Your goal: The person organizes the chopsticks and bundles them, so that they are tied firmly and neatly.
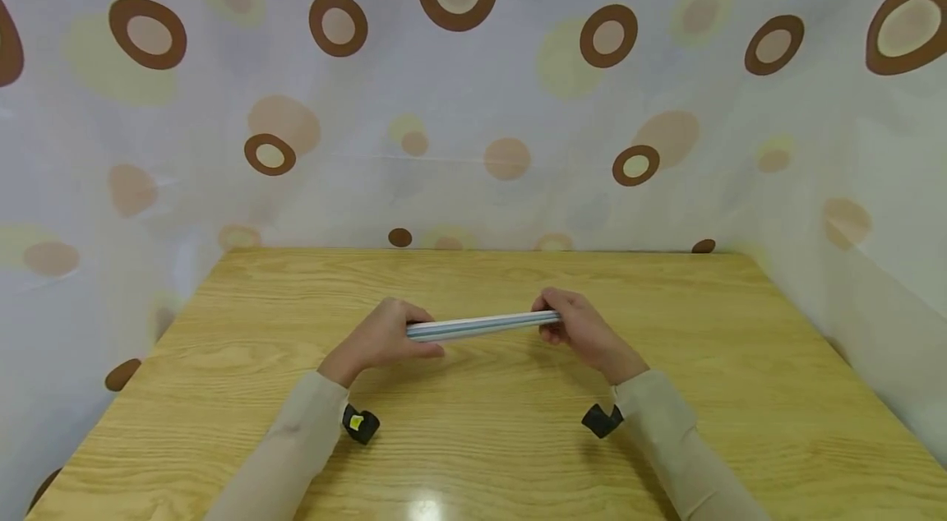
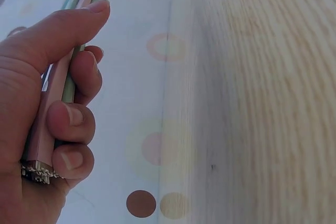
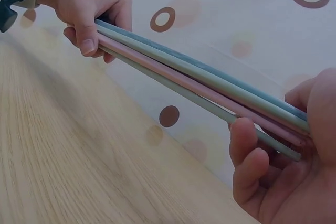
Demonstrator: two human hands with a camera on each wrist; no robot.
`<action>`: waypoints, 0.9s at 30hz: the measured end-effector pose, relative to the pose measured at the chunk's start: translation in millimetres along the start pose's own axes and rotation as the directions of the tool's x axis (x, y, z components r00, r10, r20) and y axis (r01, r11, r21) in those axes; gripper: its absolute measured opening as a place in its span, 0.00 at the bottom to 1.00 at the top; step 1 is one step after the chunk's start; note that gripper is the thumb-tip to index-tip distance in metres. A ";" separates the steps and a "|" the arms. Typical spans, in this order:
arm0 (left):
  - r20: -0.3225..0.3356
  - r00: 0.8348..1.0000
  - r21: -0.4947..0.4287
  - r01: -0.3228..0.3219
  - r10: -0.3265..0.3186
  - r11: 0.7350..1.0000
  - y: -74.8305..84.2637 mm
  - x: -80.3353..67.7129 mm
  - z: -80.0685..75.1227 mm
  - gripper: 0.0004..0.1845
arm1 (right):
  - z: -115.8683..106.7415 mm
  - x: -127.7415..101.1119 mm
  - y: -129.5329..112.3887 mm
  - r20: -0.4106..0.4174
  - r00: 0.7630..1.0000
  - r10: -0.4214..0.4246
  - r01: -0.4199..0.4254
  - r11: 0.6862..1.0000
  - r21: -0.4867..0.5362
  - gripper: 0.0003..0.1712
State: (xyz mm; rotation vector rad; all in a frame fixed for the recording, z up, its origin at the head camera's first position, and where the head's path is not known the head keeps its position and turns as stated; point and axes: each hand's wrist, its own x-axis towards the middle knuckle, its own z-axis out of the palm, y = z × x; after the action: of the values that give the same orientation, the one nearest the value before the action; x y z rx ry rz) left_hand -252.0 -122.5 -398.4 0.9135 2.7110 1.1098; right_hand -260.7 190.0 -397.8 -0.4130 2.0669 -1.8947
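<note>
A bundle of several pastel chopsticks [image 1: 481, 326] is held off the table, nearly level between both hands. Pink, pale green and blue sticks [image 3: 178, 74] lie side by side in the right wrist view. My left hand [image 1: 381, 332] grips the thicker ends, fingers wrapped round them; silvery patterned butts [image 2: 39, 171] poke out below its little finger. At the other end, my right hand [image 1: 588, 334] holds the narrow ends, its fingers [image 3: 244, 140] curled beneath them. Part of the tips is hidden by the right palm.
Both hands are above a wooden table [image 1: 473, 455] with light grain. A white curtain [image 1: 459, 94] with brown rings and pale dots hangs behind it and along the sides. Black wrist mounts [image 1: 360, 424] sit at the cuffs of the light sleeves.
</note>
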 end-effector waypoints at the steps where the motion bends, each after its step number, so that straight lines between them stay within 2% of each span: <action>1: 0.002 1.000 0.001 -0.003 0.003 1.000 0.7 0.2 -0.7 0.10 | -1.7 -1.2 -0.5 0.007 1.000 -0.001 0.001 1.000 -0.005 0.23; 7: 0.010 1.000 0.022 -0.024 0.024 0.999 4.0 -2.7 -2.5 0.10 | -16.8 -11.7 -1.4 0.042 0.999 0.009 -0.006 0.998 -0.068 0.27; 10: 0.009 1.000 0.032 -0.027 0.027 0.999 5.1 -5.6 -2.5 0.10 | -26.8 -19.5 -1.2 0.057 0.998 0.005 0.004 0.986 -0.164 0.27; 12: 0.004 0.999 0.039 -0.035 0.035 0.999 5.9 -7.0 -2.9 0.10 | -34.2 -25.7 -1.8 0.056 0.998 0.000 0.014 0.966 -0.257 0.25; 16: -0.011 0.999 0.030 -0.040 0.040 0.999 6.6 -8.7 -5.0 0.10 | -50.2 -40.7 -1.5 0.039 0.999 -0.016 0.031 0.900 -0.435 0.21; 24: -0.005 1.000 0.017 -0.024 0.024 1.000 3.5 -7.9 -7.9 0.10 | -74.7 -70.6 9.7 -0.008 0.998 -0.055 0.042 0.836 -0.548 0.15; 27: 0.004 1.000 0.003 -0.014 0.014 1.000 4.8 -6.1 -8.0 0.09 | -79.2 -77.2 13.6 -0.036 0.995 -0.088 0.050 0.800 -0.598 0.13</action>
State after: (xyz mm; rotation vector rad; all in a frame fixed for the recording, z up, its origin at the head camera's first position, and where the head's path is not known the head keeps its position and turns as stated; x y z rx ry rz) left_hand -246.8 -128.1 -390.2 0.9355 2.7083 1.1048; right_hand -223.0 294.8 -402.7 -0.5786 2.7059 -1.2454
